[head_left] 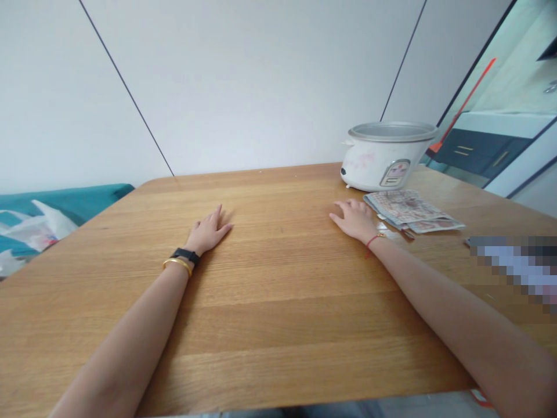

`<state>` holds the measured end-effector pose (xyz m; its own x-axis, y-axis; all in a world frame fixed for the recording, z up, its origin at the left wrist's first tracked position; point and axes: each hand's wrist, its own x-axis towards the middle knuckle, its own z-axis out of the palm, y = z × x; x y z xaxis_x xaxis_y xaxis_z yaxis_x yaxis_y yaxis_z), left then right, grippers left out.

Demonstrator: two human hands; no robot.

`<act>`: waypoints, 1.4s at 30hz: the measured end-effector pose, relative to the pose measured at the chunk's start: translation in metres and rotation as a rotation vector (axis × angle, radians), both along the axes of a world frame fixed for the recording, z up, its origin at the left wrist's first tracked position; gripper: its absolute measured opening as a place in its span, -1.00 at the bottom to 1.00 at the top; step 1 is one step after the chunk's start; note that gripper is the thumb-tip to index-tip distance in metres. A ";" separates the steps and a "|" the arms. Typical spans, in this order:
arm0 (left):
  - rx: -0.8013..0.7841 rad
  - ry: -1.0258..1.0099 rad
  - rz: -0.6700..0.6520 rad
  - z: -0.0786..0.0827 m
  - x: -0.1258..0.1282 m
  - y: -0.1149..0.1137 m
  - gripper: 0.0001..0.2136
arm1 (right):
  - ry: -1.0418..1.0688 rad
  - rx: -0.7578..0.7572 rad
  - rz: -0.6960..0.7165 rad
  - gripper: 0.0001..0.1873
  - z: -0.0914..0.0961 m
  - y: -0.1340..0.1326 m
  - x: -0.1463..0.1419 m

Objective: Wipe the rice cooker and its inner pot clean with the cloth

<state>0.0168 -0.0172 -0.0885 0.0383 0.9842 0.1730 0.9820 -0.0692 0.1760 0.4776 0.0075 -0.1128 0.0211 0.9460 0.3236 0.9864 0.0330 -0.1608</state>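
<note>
My left hand (pixel 209 232) lies on the wooden table (pixel 270 278) with its fingers apart and nothing in it. A black band and a gold bangle circle that wrist. Further right, my right hand (pixel 354 219) rests on the same tabletop, fingers spread and empty. Its wrist wears a thin red string. Just beyond the right hand is a folded patterned cloth (pixel 409 209). Behind the cloth stands a white rice cooker (pixel 378 159) with no lid on; its inside is mostly hidden from this angle.
Small scraps and a small dark-red item (pixel 408 234) lie beside the cloth. A pixelated object (pixel 517 267) sits at the right. Left of the table is a teal seat (pixel 104 197) with white plastic bags (pixel 43 226). A pale panelled wall (pixel 261 81) rises behind.
</note>
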 end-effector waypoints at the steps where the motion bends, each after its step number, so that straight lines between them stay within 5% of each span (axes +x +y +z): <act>1: 0.044 -0.005 0.019 -0.001 0.000 0.000 -0.18 | -0.008 0.031 -0.020 -0.43 0.000 0.000 0.000; 9: -0.046 -0.013 -0.057 -0.001 -0.003 0.002 -0.41 | -0.006 0.026 -0.021 -0.42 0.002 -0.003 -0.002; 15: 0.225 -0.104 -0.020 0.001 -0.001 -0.002 -0.19 | 0.014 0.064 -0.007 -0.22 0.004 -0.004 -0.004; 21: 0.005 -0.053 -0.054 -0.001 0.002 -0.001 -0.26 | -0.004 -0.027 -0.020 -0.47 0.004 -0.004 -0.005; 26: 0.218 -0.048 0.013 -0.001 0.002 -0.002 -0.13 | -0.019 0.155 -0.050 -0.32 0.002 -0.006 -0.006; 31: -0.025 0.016 -0.040 -0.002 0.000 0.001 -0.43 | -0.004 -0.034 0.007 -0.50 0.004 -0.005 -0.005; 37: 0.222 -0.075 0.046 -0.005 0.001 -0.001 -0.10 | -0.036 0.032 -0.053 -0.40 0.006 -0.006 -0.006; 42: 0.017 0.010 0.006 -0.003 0.002 0.000 -0.41 | -0.030 -0.069 0.002 -0.50 0.004 -0.004 -0.005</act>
<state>0.0188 -0.0171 -0.0913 0.0338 0.9814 0.1891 0.9841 -0.0658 0.1652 0.4726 0.0031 -0.1084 0.0108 0.9662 0.2577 0.9908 0.0245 -0.1334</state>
